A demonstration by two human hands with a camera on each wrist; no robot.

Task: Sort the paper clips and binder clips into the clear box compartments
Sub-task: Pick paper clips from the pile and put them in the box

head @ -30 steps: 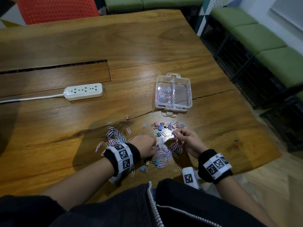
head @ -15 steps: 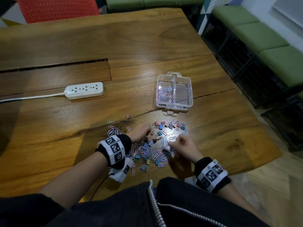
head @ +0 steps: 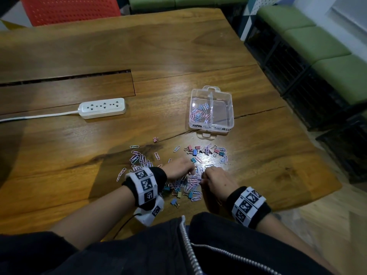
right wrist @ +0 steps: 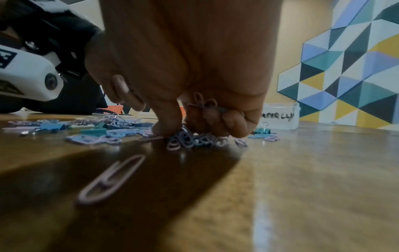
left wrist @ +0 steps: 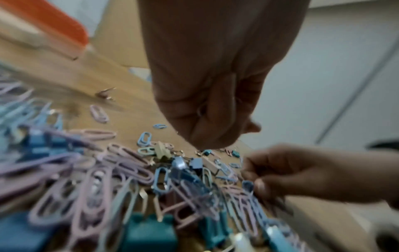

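Observation:
Pastel paper clips (head: 191, 182) and small binder clips (head: 206, 150) lie mixed in a heap on the wooden table. My left hand (head: 188, 169) hovers over the heap's middle with fingertips (left wrist: 207, 139) bunched together, and a thin wire loop shows between them. My right hand (head: 205, 174) is just to its right. It grips several paper clips (right wrist: 201, 102) in curled fingers while the thumb presses on the heap. The clear box (head: 230, 108) stands beyond the heap. Its left compartment holds paper clips (head: 198, 114), and the right one looks bare.
A white power strip (head: 102, 108) with its cord lies at the left. One pink binder clip (head: 156, 139) sits apart behind the heap. A stray paper clip (right wrist: 112, 179) lies near my right wrist. The table's right edge (head: 309, 155) drops toward green benches (head: 317, 42).
My left hand reached forward over the heap, then came back toward the right hand. The right hand shifted slightly left, so the two hands now work close together.

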